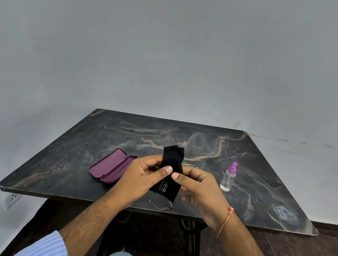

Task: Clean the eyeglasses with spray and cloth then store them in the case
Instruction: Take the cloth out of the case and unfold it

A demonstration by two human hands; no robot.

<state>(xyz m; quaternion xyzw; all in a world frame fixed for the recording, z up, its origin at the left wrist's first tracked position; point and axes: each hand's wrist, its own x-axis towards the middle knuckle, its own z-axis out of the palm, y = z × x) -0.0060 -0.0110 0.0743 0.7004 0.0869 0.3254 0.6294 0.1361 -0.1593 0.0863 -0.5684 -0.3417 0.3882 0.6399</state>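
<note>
Holding a black cleaning cloth with small white lettering, both hands meet above the near middle of the dark marble-patterned table. The left hand pinches the cloth from the left, its thumb pressed flat on the fabric. The right hand pinches it from the right, thumb tip just beside the left thumb; a thin orange thread bracelet circles that wrist. The cloth stands nearly upright between them, folded over something. Only slivers of thin metal eyeglasses show: a bit of frame just above the right hand's fingers and a temple tip poking out below the cloth, near the table's front edge. An open maroon hard case lies toward the left edge, empty, touching nothing but the table. A small clear spray bottle with a purple nozzle stands upright toward the right, apart from the hands.
</note>
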